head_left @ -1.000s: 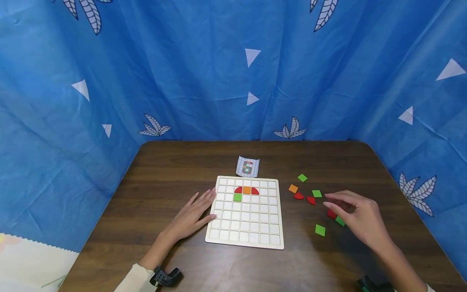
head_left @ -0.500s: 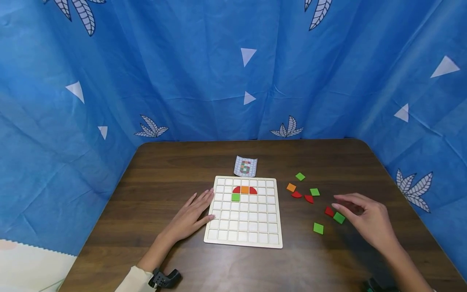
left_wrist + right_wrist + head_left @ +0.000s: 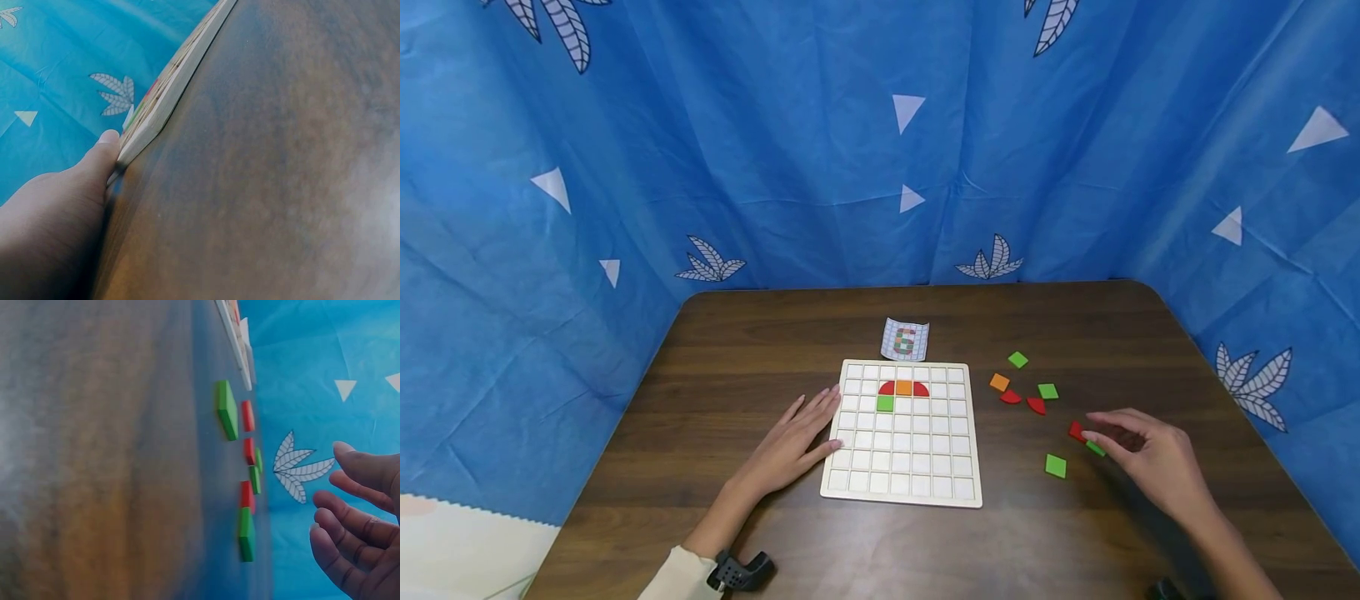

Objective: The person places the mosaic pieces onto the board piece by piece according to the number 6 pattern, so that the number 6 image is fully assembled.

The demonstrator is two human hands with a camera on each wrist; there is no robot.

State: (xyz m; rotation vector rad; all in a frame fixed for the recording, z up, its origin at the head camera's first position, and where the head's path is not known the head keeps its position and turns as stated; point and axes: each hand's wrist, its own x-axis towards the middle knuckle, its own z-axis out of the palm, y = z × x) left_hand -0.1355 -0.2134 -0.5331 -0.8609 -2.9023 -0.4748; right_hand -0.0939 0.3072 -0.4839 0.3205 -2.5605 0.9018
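Observation:
My left hand (image 3: 793, 442) lies with straight fingers along the left edge of a white gridded board (image 3: 921, 446). In the left wrist view its thumb touches the board's side. Near the top of the board, an orange square (image 3: 904, 388) sits between two red rounded pieces, with a green square (image 3: 885, 403) below the left one. My right hand (image 3: 1153, 458) hovers over a red tile (image 3: 1077, 430) and a green tile (image 3: 1095, 448), partly covering the green one. In the right wrist view its fingers (image 3: 350, 522) are loosely bent, with nothing between them.
A small pattern card (image 3: 905, 340) lies just behind the board. Right of the board are scattered an orange square (image 3: 999, 382), two red pieces (image 3: 1036, 406) and several green squares, one (image 3: 1056, 466) nearer the front. A blue curtain (image 3: 820, 167) surrounds the brown table (image 3: 737, 350).
My right hand has drawn back from the loose pieces, then lowered toward the red and green tiles. The left hand stays at the board. The head view has shifted slightly.

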